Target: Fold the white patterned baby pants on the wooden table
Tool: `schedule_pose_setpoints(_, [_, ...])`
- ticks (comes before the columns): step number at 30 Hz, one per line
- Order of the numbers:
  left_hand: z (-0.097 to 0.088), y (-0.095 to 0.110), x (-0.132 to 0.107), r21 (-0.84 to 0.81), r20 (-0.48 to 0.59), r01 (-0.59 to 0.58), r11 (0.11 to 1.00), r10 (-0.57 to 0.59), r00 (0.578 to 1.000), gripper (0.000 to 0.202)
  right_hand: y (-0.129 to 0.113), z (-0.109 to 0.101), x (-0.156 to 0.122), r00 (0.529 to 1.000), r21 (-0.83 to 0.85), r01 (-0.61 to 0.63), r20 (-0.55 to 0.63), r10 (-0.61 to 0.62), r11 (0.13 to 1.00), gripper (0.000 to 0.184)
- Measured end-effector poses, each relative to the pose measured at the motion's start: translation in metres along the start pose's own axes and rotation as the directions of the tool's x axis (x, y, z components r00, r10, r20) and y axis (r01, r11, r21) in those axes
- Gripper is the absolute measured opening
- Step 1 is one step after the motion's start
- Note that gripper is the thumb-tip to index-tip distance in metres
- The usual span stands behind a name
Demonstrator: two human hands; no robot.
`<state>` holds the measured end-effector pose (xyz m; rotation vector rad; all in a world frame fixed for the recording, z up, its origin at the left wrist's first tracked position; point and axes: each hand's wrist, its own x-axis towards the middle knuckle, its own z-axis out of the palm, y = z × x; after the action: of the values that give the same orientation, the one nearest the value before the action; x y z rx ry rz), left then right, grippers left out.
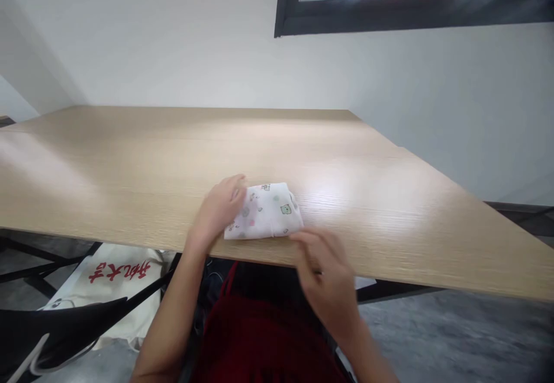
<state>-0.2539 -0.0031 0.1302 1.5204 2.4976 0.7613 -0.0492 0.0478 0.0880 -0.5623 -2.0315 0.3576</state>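
A small folded white cloth (270,216) lies near the front edge of the table, printed with little green bears and pink and grey spots. My left hand (221,205) is at its left end, fingers curled over the upper left corner and closed on the fabric. At the lower right corner is my right hand (326,270), slightly blurred, with thumb and forefinger pinched together at the cloth's edge. The cloth's left end is partly hidden under my left hand. Several folded layers show along its right side.
The light wood table (173,146) reaches back to a pale wall (173,37) with a dark-framed window (367,11) at upper right. Below the table's front left edge are a cream bag (125,273) with red characters and a black chair part (64,325).
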Motion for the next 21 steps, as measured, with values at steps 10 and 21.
schedule_pose_setpoints(10, [0.011, 0.013, -0.071, -0.073, 0.11, 0.059, 0.996, -0.051, 0.993, 0.024, 0.017, 0.021, 0.038, 0.862, 0.008, -0.071, 0.504, 0.057, 0.997, 0.039])
schedule_pose_setpoints(21, [0.04, 0.026, -0.035, -0.151, 0.054, -0.226, 0.962, 0.236, 0.97, 0.039, -0.01, 0.018, 0.04, 0.878, 0.102, -0.193, 0.462, 0.125, 0.976, 0.04])
